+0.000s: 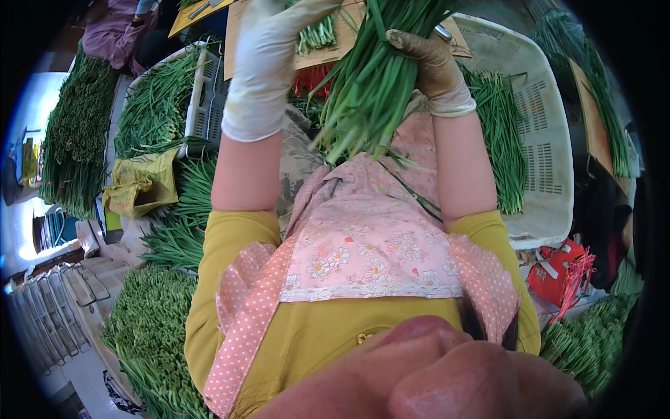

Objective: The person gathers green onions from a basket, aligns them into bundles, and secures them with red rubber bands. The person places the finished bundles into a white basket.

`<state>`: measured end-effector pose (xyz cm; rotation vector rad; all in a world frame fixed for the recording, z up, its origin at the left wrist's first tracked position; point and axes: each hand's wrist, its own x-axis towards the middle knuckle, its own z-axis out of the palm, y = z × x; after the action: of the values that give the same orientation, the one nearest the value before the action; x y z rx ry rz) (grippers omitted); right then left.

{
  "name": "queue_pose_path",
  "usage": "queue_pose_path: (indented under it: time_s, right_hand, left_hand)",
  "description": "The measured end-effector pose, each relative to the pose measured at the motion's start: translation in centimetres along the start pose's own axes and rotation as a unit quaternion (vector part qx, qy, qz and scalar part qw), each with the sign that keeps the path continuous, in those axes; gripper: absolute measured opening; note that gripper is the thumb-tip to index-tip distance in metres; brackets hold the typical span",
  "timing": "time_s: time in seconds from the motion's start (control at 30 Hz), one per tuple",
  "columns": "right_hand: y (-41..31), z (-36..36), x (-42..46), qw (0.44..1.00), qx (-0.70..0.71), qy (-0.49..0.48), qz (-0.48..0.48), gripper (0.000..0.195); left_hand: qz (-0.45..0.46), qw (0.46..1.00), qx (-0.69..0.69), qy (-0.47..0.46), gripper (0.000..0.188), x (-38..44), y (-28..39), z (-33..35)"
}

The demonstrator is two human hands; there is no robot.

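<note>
My right hand (437, 68), in a stained pale glove, grips a loose bundle of long flat green leaves, likely garlic chives (369, 94). The leaf ends hang down over my lap, and the top of the bundle runs out of the picture. Left of the bundle, my left hand (267, 63) is raised in a white glove and blurred. Its thumb stands apart from its fingers, with nothing seen between them; the fingertips are cut off. Behind the hands, a small bunch of pale-ended stems (317, 36) lies on a wooden board (343, 50).
A white plastic crate (547, 136) with chives stands at right, another crate (209, 99) at left. Bundled greens (152, 330) are stacked beside me near a yellow sack (141, 183). Red ties (314, 81) hang under the board. Another person's purple clothing (115, 31) shows upper left.
</note>
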<state>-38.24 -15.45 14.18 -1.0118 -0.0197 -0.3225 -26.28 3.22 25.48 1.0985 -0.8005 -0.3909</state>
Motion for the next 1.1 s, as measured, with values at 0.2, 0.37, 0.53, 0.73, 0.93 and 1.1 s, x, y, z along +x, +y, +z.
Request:
queue_pose_path:
  time_s: [0.2,0.37,0.53,0.73,0.93,1.1]
  right_hand:
    - [0.3,5.0,0.3,0.979,-0.022,-0.129,0.153,0.038]
    - [-0.3,7.8,-0.1,0.933,-0.296,-0.206,-0.012,0.047]
    - [0.9,3.1,-3.1,0.97,-0.223,-0.099,0.001,0.053]
    - [0.7,8.6,-4.2,0.975,-0.221,-0.014,0.014,0.029]
    - [-0.4,4.3,-5.8,0.994,-0.099,-0.018,-0.045,0.02]
    - [-1.0,1.9,-7.1,0.732,-0.653,0.09,0.172,0.018]
  left_hand:
    - [-0.116,0.974,-0.115,-0.156,0.064,-1.5,-1.7,-1.2]
    - [-0.158,0.918,-0.305,-0.196,0.055,-2.6,-4.6,-4.2]
    - [0.036,0.896,-0.418,-0.148,0.066,-3.0,-3.8,-6.8]
    - [0.067,0.883,-0.445,-0.133,0.06,-3.5,-3.9,-8.5]
    - [0.12,0.87,-0.472,-0.074,0.062,-4.6,-1.9,-11.8]
    - [0.138,0.907,-0.391,-0.07,0.062,-4.9,-1.6,-13.2]
